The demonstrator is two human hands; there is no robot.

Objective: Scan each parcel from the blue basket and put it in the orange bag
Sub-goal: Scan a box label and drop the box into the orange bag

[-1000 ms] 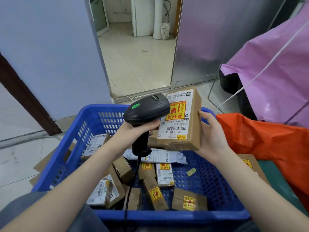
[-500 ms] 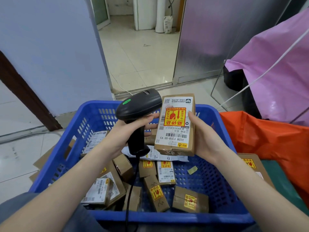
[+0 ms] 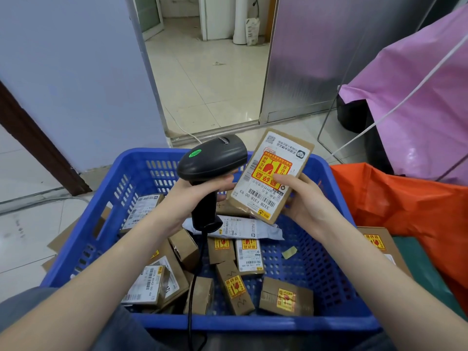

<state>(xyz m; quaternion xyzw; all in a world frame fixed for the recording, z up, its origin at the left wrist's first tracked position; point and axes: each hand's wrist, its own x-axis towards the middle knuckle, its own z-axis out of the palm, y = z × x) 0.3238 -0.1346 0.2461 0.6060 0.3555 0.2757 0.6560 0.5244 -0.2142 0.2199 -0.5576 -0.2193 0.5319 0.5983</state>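
Tiled floor, blue basket point(image 3: 336, 178) still holding many parcels: left hand point(image 3: 195, 196) grips scanner point(image 3: 212, 158), right hand point(image 3: 304, 201) pinches labelled box point(image 3: 271, 173), orange bag point(image 3: 405, 198) waiting.

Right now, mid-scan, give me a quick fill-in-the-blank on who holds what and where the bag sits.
1. The left hand grips the black ____.
2. The right hand holds a ____ over the basket.
3. The light on the scanner is ____.
4. The bag beside the basket is ____.

Missing words: scanner; parcel; green; orange
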